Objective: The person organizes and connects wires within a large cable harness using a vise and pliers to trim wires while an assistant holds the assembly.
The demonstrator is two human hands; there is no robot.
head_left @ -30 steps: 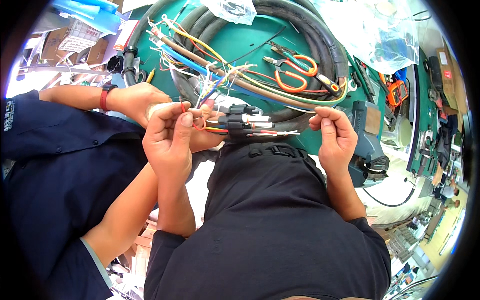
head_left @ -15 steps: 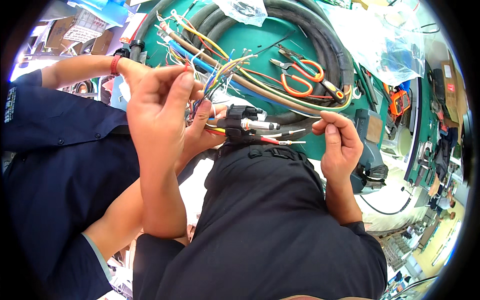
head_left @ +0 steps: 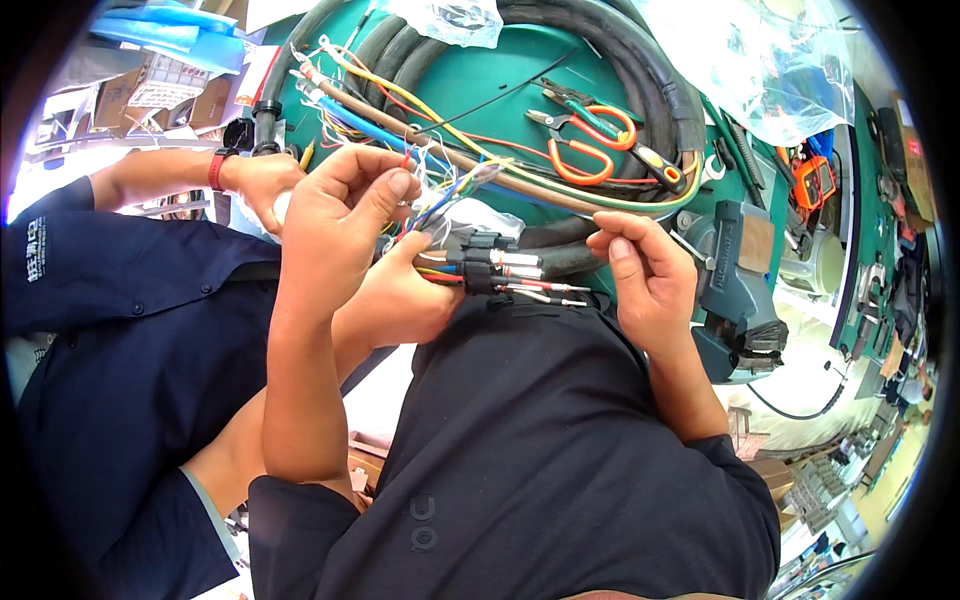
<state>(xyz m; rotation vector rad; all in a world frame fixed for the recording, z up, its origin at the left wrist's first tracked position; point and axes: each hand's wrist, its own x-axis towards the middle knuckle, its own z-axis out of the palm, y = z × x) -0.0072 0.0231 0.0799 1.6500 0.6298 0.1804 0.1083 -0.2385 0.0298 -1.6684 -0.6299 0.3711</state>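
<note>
My left hand (head_left: 345, 225) is raised over a bundle of thin coloured wires (head_left: 440, 195), thumb and finger pinched on a thin red wire (head_left: 407, 160). My right hand (head_left: 650, 280) is at the right, apart from the bundle, its fingers curled and thumb near the index finger; whether anything small is between them is hidden. Between my hands a co-worker's hand (head_left: 395, 295) grips the cable end behind a black connector holder (head_left: 478, 270). White-and-metal contact pins (head_left: 515, 258) and thin wire ends point out of it to the right.
A thick black cable (head_left: 640, 60) lies coiled on the green table (head_left: 490, 75). Orange-handled scissors (head_left: 580, 150) and pliers (head_left: 590, 115) rest inside the coil. To the right are a grey bench vise (head_left: 735, 260) and an orange meter (head_left: 815, 182). A co-worker's other hand (head_left: 265, 185) is at the left.
My right hand has shifted left and slightly up, toward the connector holder. My left hand still pinches the red wire, slightly further right. The co-worker's hand and the holder have turned a little.
</note>
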